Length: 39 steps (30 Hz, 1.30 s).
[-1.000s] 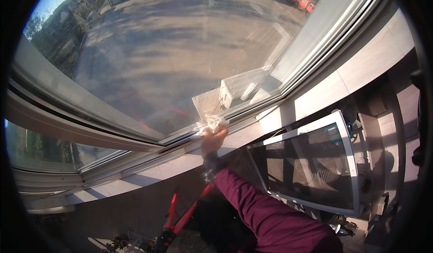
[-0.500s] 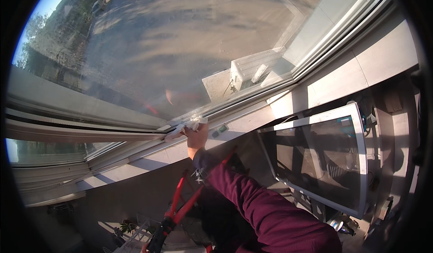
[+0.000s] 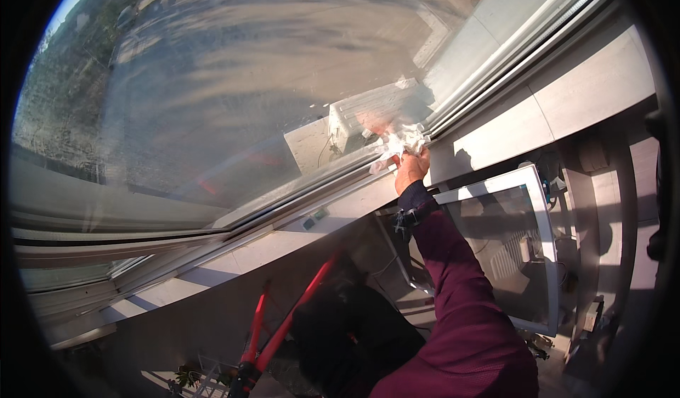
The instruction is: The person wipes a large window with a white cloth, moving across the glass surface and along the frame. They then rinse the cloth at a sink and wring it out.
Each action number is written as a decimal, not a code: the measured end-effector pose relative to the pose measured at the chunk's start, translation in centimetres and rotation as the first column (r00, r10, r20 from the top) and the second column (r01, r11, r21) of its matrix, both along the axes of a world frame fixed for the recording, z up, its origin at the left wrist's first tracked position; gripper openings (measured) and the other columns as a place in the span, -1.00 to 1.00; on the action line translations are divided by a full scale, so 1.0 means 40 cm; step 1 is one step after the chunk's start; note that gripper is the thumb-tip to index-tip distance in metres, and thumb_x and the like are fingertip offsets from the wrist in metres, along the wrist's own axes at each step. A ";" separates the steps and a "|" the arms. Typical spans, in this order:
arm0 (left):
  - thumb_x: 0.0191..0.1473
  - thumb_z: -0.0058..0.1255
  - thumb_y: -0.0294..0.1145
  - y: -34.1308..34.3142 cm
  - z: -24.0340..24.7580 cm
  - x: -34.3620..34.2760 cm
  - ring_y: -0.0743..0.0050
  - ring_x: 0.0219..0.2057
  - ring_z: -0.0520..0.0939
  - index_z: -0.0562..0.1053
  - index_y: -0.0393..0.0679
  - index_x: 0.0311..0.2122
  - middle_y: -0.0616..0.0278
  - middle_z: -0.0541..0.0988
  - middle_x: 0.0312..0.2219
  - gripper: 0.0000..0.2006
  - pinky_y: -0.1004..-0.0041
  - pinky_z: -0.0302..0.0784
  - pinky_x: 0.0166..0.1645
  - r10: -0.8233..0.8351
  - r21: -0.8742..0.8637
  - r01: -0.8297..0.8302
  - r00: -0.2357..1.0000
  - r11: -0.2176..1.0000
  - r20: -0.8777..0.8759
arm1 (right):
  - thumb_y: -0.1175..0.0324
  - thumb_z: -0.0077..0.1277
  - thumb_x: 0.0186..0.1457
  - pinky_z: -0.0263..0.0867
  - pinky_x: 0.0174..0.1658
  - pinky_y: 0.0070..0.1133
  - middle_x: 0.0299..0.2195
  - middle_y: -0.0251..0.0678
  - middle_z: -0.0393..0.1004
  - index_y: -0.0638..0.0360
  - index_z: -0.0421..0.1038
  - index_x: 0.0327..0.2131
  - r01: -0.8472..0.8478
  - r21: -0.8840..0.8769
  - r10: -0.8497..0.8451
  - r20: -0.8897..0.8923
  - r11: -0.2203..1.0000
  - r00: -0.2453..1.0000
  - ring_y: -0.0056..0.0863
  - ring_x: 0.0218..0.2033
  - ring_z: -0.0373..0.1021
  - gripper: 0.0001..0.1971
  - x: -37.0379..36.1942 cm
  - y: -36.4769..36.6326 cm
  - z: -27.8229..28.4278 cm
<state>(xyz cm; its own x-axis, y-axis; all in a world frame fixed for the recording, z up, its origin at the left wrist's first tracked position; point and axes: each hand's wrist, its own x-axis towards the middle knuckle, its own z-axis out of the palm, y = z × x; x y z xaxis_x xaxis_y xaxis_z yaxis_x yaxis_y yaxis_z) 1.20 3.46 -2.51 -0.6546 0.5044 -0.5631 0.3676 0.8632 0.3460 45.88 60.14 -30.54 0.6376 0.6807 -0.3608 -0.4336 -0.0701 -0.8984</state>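
Observation:
My right hand (image 3: 412, 170) is closed on a crumpled white wipe (image 3: 405, 141), in a dark red sleeve (image 3: 464, 281). It presses the wipe to the lower right corner of a window pane (image 3: 234, 93), where the sill track meets the side frame (image 3: 496, 61). The fingers are bunched round the wipe, and their far side is partly hidden by it. A faint reflection of the hand shows in the glass. My left hand is out of the picture.
A pale window sill (image 3: 269, 238) runs below the glass, with a small greenish item (image 3: 315, 218) on it. Red metal bars (image 3: 290, 320) stand beneath. To the right leans a white-framed panel (image 3: 542, 249). Outside sits a white box-shaped unit (image 3: 361, 111).
My right hand has slid the wipe rightward along the pane's lower edge, into the corner. The view has shifted to the right with it.

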 end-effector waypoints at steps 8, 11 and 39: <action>0.06 0.35 -0.20 0.013 0.005 0.002 -0.23 0.17 0.53 0.25 -0.43 0.37 -0.38 0.50 0.14 -0.14 0.04 0.41 0.28 -0.024 -0.097 0.024 1.000 0.995 0.004 | 0.66 0.08 0.19 0.54 -0.15 -0.36 0.00 -0.33 0.45 -0.02 0.24 0.12 -0.028 0.068 0.025 0.052 0.997 0.998 -0.46 -0.08 0.49 -0.51 0.197 0.057 -0.003; 0.01 0.41 -0.11 0.004 -0.003 -0.019 -0.29 0.25 0.49 0.19 -0.47 0.41 -0.46 0.45 0.21 -0.01 0.05 0.40 0.32 -0.056 -0.127 0.054 0.998 0.990 -0.012 | 0.63 0.07 0.20 0.47 -0.15 -0.41 -0.05 -0.43 0.44 -0.11 0.25 0.07 -0.058 0.157 0.057 0.008 0.986 0.998 -0.54 -0.15 0.46 -0.55 0.052 0.001 0.021; 0.07 0.32 -0.18 -0.054 -0.003 -0.016 0.14 -0.19 0.62 0.42 -0.26 0.26 -0.04 0.65 -0.17 -0.32 0.19 0.56 -0.04 -0.083 0.161 0.091 0.995 0.983 -0.055 | 0.79 0.08 0.05 0.56 -0.19 -0.47 -0.17 -0.34 0.53 0.14 0.40 -0.01 -0.311 0.404 0.359 -0.045 0.860 0.932 -0.48 -0.22 0.52 -0.56 -0.156 -0.103 0.247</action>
<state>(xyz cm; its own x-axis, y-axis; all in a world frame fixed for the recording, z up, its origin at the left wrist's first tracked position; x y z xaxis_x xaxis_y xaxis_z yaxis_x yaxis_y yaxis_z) 0.57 1.31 -2.63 -0.6284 0.6434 -0.4373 0.4587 0.7605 0.4597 39.65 56.00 -20.64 0.3163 0.9449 -0.0838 -0.5474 0.1096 -0.8297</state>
